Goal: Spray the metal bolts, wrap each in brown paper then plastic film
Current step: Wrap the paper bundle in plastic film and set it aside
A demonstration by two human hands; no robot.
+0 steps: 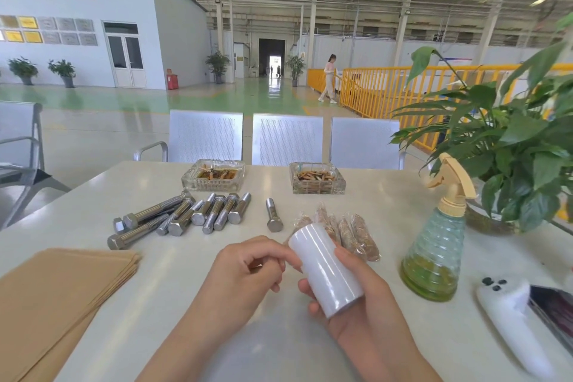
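Right hand grips film roll; left fingers pinching its edge. Risk: film tears or clings; wrapped bolts at 12.

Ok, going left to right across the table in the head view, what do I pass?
Stack of brown paper → pile of bare bolts → single bolt → roll of plastic film held in the right hand → spray bottle → white phone.
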